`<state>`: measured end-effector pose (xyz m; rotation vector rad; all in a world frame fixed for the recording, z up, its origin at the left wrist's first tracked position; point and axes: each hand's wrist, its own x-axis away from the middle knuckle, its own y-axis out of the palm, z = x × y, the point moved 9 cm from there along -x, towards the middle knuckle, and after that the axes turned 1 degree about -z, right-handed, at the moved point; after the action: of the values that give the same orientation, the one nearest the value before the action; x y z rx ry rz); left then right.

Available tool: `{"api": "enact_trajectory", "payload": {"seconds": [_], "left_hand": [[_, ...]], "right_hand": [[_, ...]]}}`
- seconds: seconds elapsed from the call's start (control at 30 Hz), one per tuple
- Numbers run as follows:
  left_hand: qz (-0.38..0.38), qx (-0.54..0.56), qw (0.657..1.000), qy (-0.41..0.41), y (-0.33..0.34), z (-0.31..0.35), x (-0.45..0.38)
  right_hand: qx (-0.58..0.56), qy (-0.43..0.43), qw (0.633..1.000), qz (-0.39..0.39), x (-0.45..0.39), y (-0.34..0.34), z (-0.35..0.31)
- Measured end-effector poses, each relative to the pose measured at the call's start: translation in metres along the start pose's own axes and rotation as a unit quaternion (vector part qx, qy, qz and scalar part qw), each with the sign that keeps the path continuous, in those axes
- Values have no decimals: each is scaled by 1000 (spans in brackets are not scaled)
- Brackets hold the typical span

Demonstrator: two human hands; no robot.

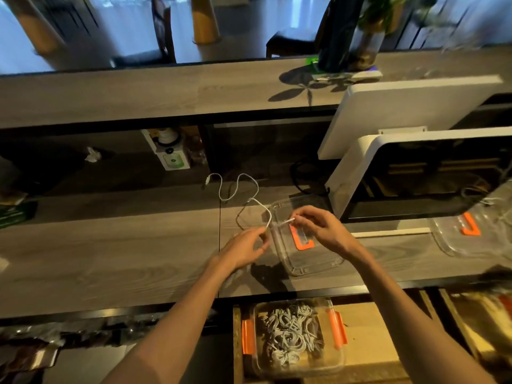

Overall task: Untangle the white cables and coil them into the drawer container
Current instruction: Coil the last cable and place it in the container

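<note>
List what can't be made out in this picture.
- Head view: how many white cables fill the drawer container; tangled, too small.
- What the white cable plugs into: its far plug is tiny.
- Left hand's grip on the cable: fingers hide it.
- The plant: blurred, cut off by the top edge.

Dim indoor shot, cool bluish daylight from the sheer white curtains [116, 12] at top. Grey wood-grain bench [110, 253] gets soft glare w/ leaf shadows on the upper ledge (sharp-edged, near the plant). Hands cast dark shadows toward the near edge. Heavy wide-angle bending at the edges; top right corner motion-blurred, bottom left murky.
</note>
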<state>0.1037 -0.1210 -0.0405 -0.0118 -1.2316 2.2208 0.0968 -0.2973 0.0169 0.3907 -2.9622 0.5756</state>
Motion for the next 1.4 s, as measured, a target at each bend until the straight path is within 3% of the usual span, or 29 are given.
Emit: {"api": "enact_trajectory", "payload": {"seconds": [0.17,0.27,0.37,0.53,0.63,0.9,1.1,1.4], "left_hand": [[158,-37,982,-97,-40,-20,-4],[200,-44,969,-136,-69,-40,-4],[221,-15,972,-78,-93,-37,-6],[250,153,956,5,-130,11,1],[224,196,952,65,-143,50,3],[76,131,982,115,-140,104,3],[60,123,985,102,-138,105,10],[117,59,991,30,-146,26,27]], "right_hand": [[-43,-4,997,66,15,-24,-5],[-69,5,990,122,23,-36,2],[-105,27,979,173,30,-47,8],[-115,22,976,183,31,-45,-12],[-104,-7,982,156,22,-37,-34],[44,-117,988,92,8,-23,-92],[53,-146,982,104,13,-19,-98],[136,-63,953,263,33,-68,-65]]}}
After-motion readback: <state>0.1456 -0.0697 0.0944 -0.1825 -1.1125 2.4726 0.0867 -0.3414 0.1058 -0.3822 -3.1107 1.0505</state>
